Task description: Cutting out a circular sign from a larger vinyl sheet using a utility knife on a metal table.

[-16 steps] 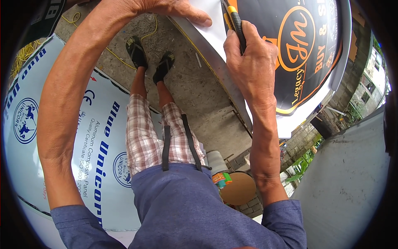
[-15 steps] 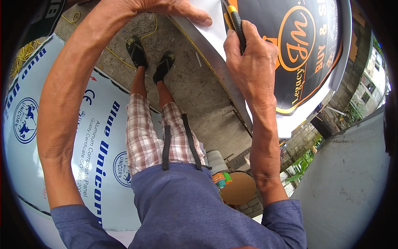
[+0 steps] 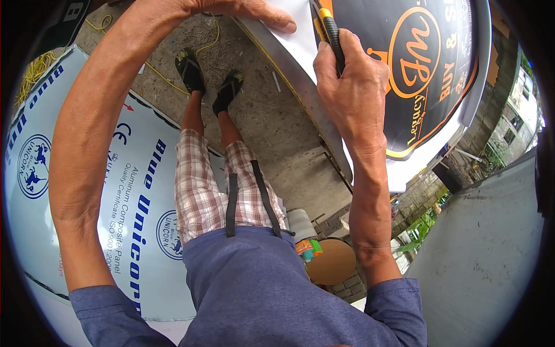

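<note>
In my right hand (image 3: 354, 87) is a utility knife (image 3: 331, 34) with a black and yellow handle, my fingers wrapped round it. Its tip end points toward the top edge of the view, over a printed sticker sheet (image 3: 404, 124) in black with orange and white lettering and a white margin. My left hand (image 3: 260, 13) reaches across at the top. Its thumb lies stretched out on the white margin (image 3: 289, 49), left of the knife; the other fingers are mostly cut off by the top edge.
A bluish-white composite panel (image 3: 133, 202) with blue print stands at the left. Yellow cord (image 3: 167, 81) lies on the concrete floor (image 3: 272, 133). Behind me are a round brown-topped stool (image 3: 332, 263) and a small orange and green item (image 3: 309, 248). A grey panel (image 3: 480, 243) rises at the right.
My right hand and the utility knife have shifted very slightly to the right. My left hand rests in nearly the same place on the sheet's margin.
</note>
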